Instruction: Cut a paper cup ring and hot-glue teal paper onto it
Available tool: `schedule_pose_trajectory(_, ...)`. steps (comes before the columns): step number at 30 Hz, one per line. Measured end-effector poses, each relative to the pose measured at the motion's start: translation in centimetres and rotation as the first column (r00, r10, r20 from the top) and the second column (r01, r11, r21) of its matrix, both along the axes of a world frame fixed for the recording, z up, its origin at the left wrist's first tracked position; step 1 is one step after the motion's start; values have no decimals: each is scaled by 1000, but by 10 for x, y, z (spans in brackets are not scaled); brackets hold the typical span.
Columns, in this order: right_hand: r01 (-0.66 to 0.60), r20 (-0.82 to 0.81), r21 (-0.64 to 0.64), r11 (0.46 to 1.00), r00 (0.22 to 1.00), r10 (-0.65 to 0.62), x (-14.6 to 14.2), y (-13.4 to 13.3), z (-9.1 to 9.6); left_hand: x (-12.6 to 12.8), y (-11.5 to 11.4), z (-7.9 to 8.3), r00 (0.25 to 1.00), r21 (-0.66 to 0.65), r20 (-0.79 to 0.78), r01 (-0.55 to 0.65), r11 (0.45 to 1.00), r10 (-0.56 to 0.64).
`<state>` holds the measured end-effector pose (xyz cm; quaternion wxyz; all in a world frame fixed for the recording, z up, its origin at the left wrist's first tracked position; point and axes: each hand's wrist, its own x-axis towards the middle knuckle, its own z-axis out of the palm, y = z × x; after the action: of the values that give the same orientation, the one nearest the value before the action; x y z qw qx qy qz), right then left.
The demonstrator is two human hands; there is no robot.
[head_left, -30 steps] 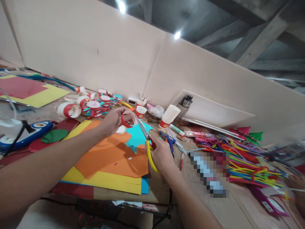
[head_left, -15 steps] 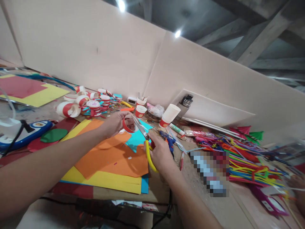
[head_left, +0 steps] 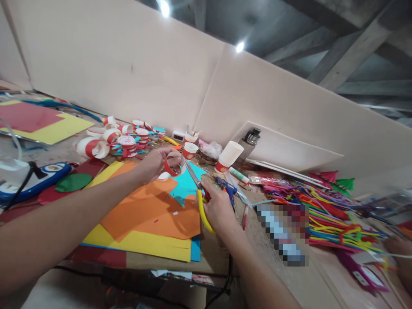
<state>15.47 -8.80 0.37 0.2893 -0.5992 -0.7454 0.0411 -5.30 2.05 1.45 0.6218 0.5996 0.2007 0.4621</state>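
Observation:
My left hand (head_left: pixel 155 165) pinches a red and white ring cut from a paper cup (head_left: pixel 170 167), held above the coloured sheets. Yellow-handled scissors (head_left: pixel 193 174) are in my right hand (head_left: pixel 220 206), their blades pointing up and left with the tips close to the ring's right side. Whether the tips touch the ring I cannot tell. Below lie orange paper (head_left: pixel 154 214), yellow paper (head_left: pixel 144 244) and a cut turquoise piece (head_left: pixel 183 191). A small white disc (head_left: pixel 163 176) rests under my left hand.
Cut cups and small red cup drums (head_left: pixel 128 146) crowd the back left. Paper cups (head_left: pixel 229 156) stand near the wall, with a blue glue gun (head_left: pixel 229 189) closer. Pipe cleaners (head_left: pixel 334 223) spread over the right, where part of another person's hand (head_left: pixel 397 249) shows.
The ring has turned a little in my left hand and shifted slightly left. The scissor blades now sit slightly farther from it. My right hand has barely moved.

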Motion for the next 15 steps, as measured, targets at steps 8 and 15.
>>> schedule_pose_trajectory(8, -17, 40, -11, 1000, 999, 17, -2, 1, 0, 5, -7, 2, 999, -78, -27, -20, 997, 18)
schedule_pose_trajectory(15, -13, 56, -17, 1000, 998, 14, -2, 0, 0, 8, -10, 3, 998, -107, -55, 32, 994, -38)
